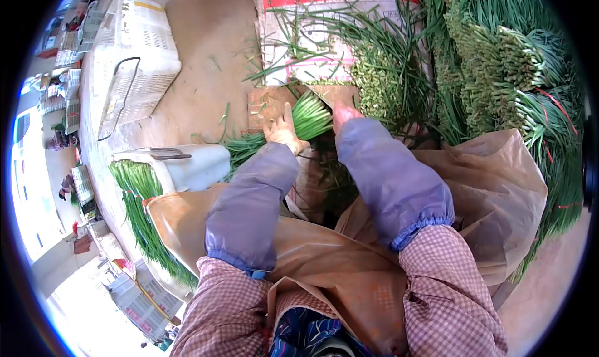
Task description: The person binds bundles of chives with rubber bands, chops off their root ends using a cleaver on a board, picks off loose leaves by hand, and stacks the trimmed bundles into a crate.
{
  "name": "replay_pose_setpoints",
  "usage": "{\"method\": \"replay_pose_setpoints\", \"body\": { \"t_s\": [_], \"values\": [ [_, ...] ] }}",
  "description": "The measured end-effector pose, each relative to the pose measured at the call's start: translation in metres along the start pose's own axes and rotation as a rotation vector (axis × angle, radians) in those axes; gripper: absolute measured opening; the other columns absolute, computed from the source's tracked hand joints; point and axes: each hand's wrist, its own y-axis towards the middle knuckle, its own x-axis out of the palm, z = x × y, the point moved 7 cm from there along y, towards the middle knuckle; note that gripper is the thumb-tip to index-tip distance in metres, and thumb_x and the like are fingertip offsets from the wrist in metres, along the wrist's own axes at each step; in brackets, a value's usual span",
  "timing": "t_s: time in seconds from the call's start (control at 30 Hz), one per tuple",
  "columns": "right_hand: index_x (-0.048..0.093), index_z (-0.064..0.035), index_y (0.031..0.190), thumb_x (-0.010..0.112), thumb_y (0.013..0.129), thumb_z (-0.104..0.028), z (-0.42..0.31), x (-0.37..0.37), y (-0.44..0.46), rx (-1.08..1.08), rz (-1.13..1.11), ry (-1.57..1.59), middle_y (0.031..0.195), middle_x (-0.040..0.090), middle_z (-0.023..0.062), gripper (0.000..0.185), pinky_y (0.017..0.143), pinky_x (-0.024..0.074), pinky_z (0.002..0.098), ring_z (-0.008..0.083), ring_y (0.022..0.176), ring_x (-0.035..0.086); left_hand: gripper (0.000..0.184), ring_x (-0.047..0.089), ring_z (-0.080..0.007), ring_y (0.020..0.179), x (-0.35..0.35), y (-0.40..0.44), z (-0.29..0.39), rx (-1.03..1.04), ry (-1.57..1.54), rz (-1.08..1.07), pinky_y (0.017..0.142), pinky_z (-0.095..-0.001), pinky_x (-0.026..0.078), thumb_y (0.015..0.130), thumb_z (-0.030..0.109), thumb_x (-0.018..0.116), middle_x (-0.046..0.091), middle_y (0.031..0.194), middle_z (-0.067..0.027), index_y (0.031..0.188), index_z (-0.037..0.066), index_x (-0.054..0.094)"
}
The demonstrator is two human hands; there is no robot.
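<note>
My left hand (284, 132) is wrapped over a bunch of green chives (312, 117), its fingers pressed on the stalks. The pale cut ends of the bunch point right, and its green leaves trail down to the left. Under the bunch lies a brown board (265, 102). Just right of the stalk ends is my right hand (345, 115), closed, with its fingers mostly hidden by the wrist and sleeve. A thin dark edge runs beside it across the board; I cannot tell whether it is a blade.
Loose chives and cut stalk ends (380, 82) lie on a printed sack (312, 51) ahead. Tied chive bundles (499, 63) are piled at the right. A white crate (140, 63) stands on the floor at upper left; a white container (203, 166) with chives is nearer.
</note>
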Motion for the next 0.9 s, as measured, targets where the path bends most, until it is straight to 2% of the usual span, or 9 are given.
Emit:
{"method": "replay_pose_setpoints", "body": {
  "t_s": [0.1,0.27,0.37,0.43,0.5,0.6,0.7,0.83,0.9],
  "values": [
    [0.058,-0.0035,0.106,0.062,0.09,-0.022,0.049,0.066,-0.004,0.064,0.28,0.219,0.088,0.068,0.0254,0.025,0.073,0.0546,0.0526,0.0449,0.084,0.067,0.124,0.052,-0.0305,0.128,-0.006,0.002,-0.007,-0.016,-0.038,0.01,0.113,-0.0469,0.032,0.058,0.041,0.089,0.056,0.135,-0.0152,0.156,0.01,0.019],
    [0.056,-0.0008,0.095,0.063,0.089,-0.024,0.105,0.029,-0.043,0.278,0.463,0.299,0.075,0.064,0.0275,0.025,0.069,0.0523,0.0561,0.0485,0.075,0.065,0.102,0.06,-0.0317,0.118,-0.033,0.002,-0.028,0.065,-0.354,0.123,0.104,-0.0447,0.044,0.057,0.031,0.091,0.065,0.12,-0.0161,0.142,0.007,0.04],
    [0.048,-0.0047,0.123,0.067,0.084,-0.017,0.146,0.014,-0.029,0.327,0.305,0.183,0.113,0.062,0.0286,0.045,0.086,0.0512,0.053,0.0485,0.098,0.063,0.093,0.061,-0.0309,0.117,-0.109,-0.034,-0.012,0.133,-0.648,0.215,0.103,-0.043,0.047,0.059,0.022,0.092,0.065,0.123,-0.0154,0.138,0.005,0.045],
    [0.033,-0.0001,0.139,0.069,0.08,-0.016,0.075,-0.071,-0.07,0.281,0.277,0.093,0.129,0.052,0.0259,0.071,0.098,0.0449,0.0521,0.0454,0.119,0.053,0.092,0.062,-0.0288,0.117,-0.141,-0.052,-0.005,0.24,-0.934,0.27,0.102,-0.0403,0.049,0.06,0.016,0.092,0.064,0.125,-0.0139,0.138,0.004,0.044],
    [0.028,0.0009,0.15,0.074,0.079,-0.018,0.042,-0.087,-0.063,-0.25,0.651,0.377,0.132,0.051,0.026,0.087,0.106,0.0401,0.0493,0.0455,0.123,0.049,0.096,0.062,-0.0263,0.117,-0.152,-0.052,-0.006,0.463,-1.311,0.328,0.101,-0.0366,0.051,0.062,0.012,0.091,0.064,0.128,-0.012,0.142,0.003,0.039],
    [0.026,0.0031,0.152,0.087,0.069,-0.02,-0.06,-0.135,-0.098,-0.67,0.635,0.556,0.146,0.042,0.0301,0.106,0.112,0.0355,0.0461,0.0439,0.135,0.042,0.091,0.06,-0.0204,0.118,-0.198,-0.119,0.013,0.608,-1.663,0.257,0.101,-0.0343,0.05,0.062,-0.001,0.091,0.063,0.129,-0.0091,0.14,0.003,0.043],
    [0.022,0.0035,0.152,0.093,0.059,-0.035,-0.128,-0.151,-0.163,-0.741,0.447,0.421,0.141,0.046,0.0289,0.124,0.11,0.0376,0.0484,0.0445,0.13,0.047,0.083,0.059,-0.0196,0.119,-0.222,-0.191,0.019,0.759,-1.731,0.29,0.103,-0.0348,0.048,0.066,-0.002,0.089,0.062,0.13,-0.0081,0.138,0.003,0.048],
    [0.022,0.004,0.152,0.09,0.061,-0.027,-0.139,-0.137,-0.218,-0.745,0.287,0.838,0.143,0.047,0.0241,0.117,0.112,0.0382,0.0441,0.0372,0.133,0.047,0.088,0.056,-0.019,0.123,-0.21,-0.253,0.011,0.805,-1.703,0.295,0.105,-0.0356,0.045,0.066,0.001,0.089,0.059,0.134,-0.0067,0.142,0.004,0.045],
    [0.024,0.0028,0.152,0.089,0.062,-0.02,-0.146,-0.14,-0.242,-0.769,0.172,0.888,0.139,0.052,0.0217,0.113,0.109,0.0414,0.0389,0.0321,0.13,0.051,0.109,0.044,-0.0216,0.135,-0.206,-0.277,0.003,0.892,-1.561,0.189,0.112,-0.0369,0.037,0.065,0.011,0.093,0.047,0.146,-0.0087,0.153,0.005,0.028]
  ]
}}
